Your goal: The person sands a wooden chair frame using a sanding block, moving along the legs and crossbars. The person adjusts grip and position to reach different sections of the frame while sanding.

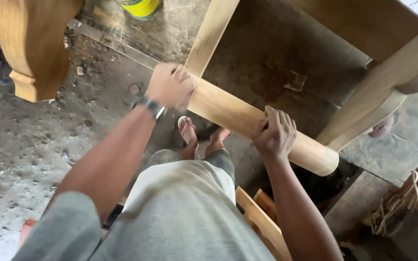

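1. The wooden beam (238,116) sits at the centre of the view, held above the floor (35,145) and in front of the person's legs.
2. Left hand (169,86): arm extended forward, a wristwatch (150,106) on the wrist. The grip is clenched over the upper left part of the beam, knuckles up, beside the point where an upright wooden post (209,36) meets the beam.
3. Right hand (274,133): arm extended forward and slightly inward. The fingers (279,118) curl over the top of the beam near its lower right end, grasping it; the thumb is hidden.
4. The two hands are well apart along the beam, with bare wood between them.
5. Long axis: the beam runs diagonally, from upper left at the left hand down to lower right. Its free end (326,162) points to the lower right, past the right hand.
6. Appearance: pale, smooth, unfinished wood with rounded edges; the free end is cut flat with a softened rim.
7. A curved wooden rail (364,121) touches or passes just behind the beam near its free end; which one cannot be told.
8. A carved wooden leg (32,43) hangs at the upper left, well apart from the beam.
9. The person's sandalled feet (187,129) stand on the dusty floor below the beam. A coil of rope (402,200) lies at the lower right.
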